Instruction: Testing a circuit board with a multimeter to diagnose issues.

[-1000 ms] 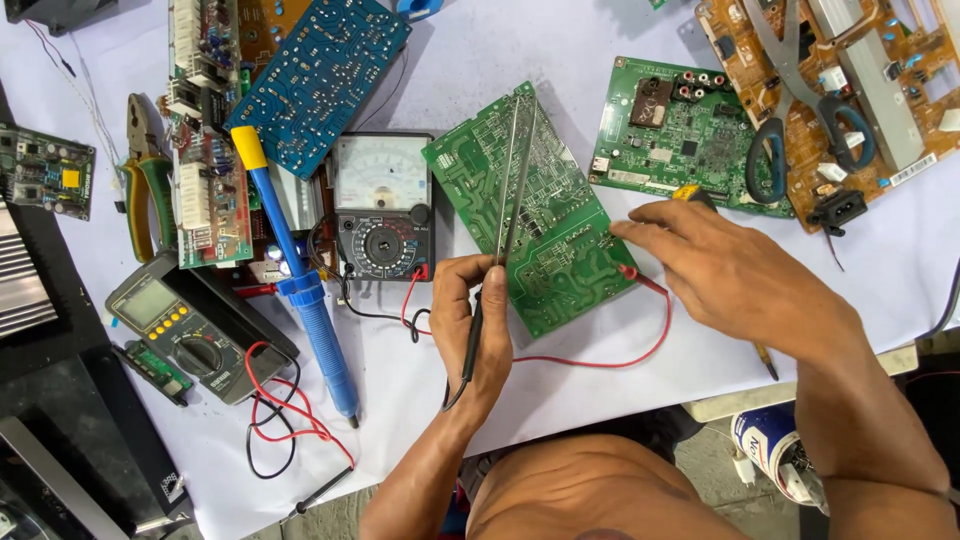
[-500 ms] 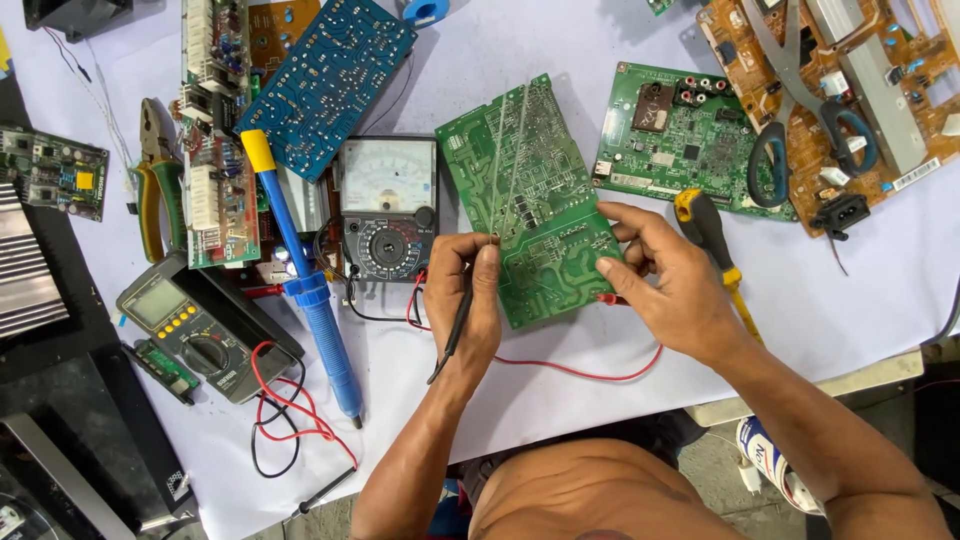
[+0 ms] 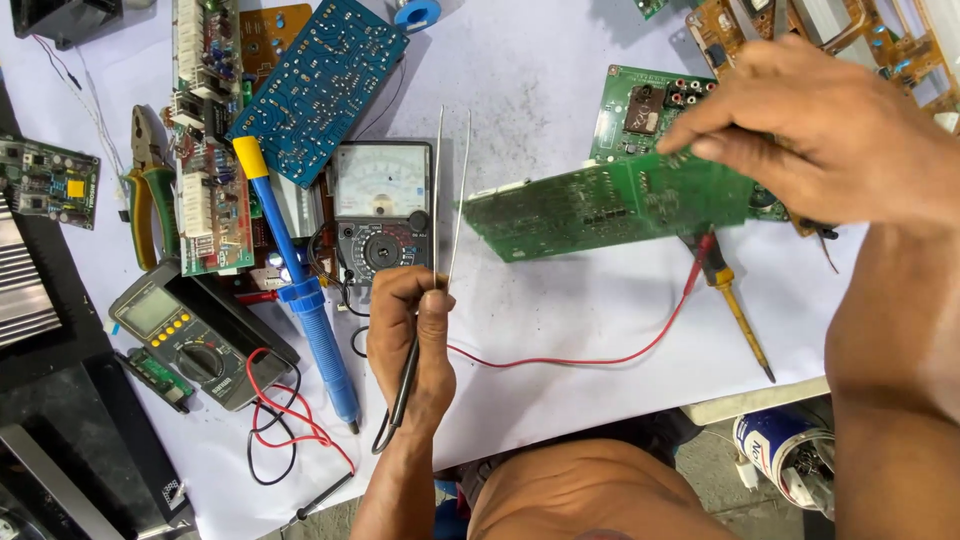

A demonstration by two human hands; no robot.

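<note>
Item 1. Green circuit board: grasped at its far end in the grip of the right hand, fingers clenched over the upper edge. Half a second ago the board lay flat on the tabletop between both hands; it is now lifted and tilted nearly edge-on to the camera, carried up and to the right.

Item 2. Metal tweezers and black test probe: both held together in the closed grip of the left hand. The tweezer tips point away from the grip, past the near end of the raised board; the probe trails back from the grip toward the wrist. The left hand no longer touches the board, which it met earlier.

Item 3. Red test lead: run from beside the left grip across the white sheet to a red probe under the board.

Item 4. Yellow-handled screwdriver: laid on the tabletop below the right grip, now uncovered.

Item 5. Analogue multimeter: just beyond the left grip. Blue soldering iron and digital multimeter are placed to the left of it, unmoved.
</note>
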